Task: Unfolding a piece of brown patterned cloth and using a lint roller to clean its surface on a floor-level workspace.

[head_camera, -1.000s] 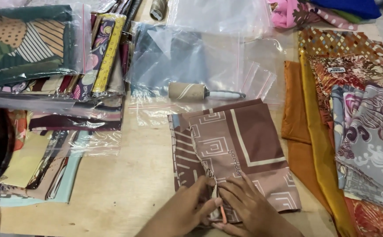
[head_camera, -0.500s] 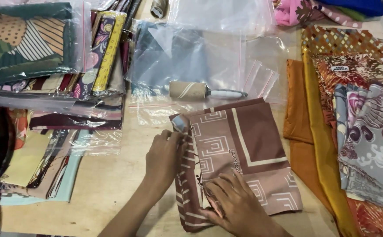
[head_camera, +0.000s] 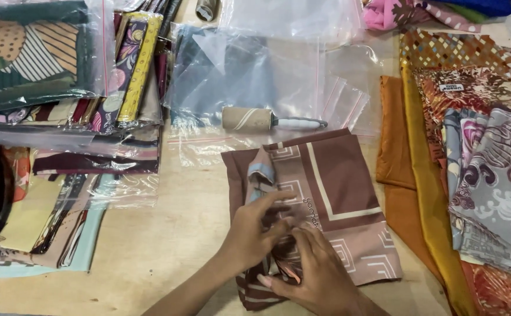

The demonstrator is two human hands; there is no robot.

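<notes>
A folded brown scarf (head_camera: pixel 331 193) with pale square-spiral lines lies on the wooden table (head_camera: pixel 179 234). Its left edge is bunched up and shows a light blue patch. My left hand (head_camera: pixel 255 228) rests on the scarf's lower left part, fingers spread over the cloth. My right hand (head_camera: pixel 314 275) presses on the scarf's lower edge just beside it, fingers curled on the folded fabric.
A lint roller (head_camera: pixel 267 120) lies on clear zip bags (head_camera: pixel 249 76) behind the scarf. Bagged scarves (head_camera: pixel 62 99) are stacked at the left. Loose orange, mustard and patterned scarves (head_camera: pixel 472 164) are piled at the right.
My left hand moved from the scarf's upper left edge down toward the middle, folding the left side over. My right hand stayed at the lower edge.
</notes>
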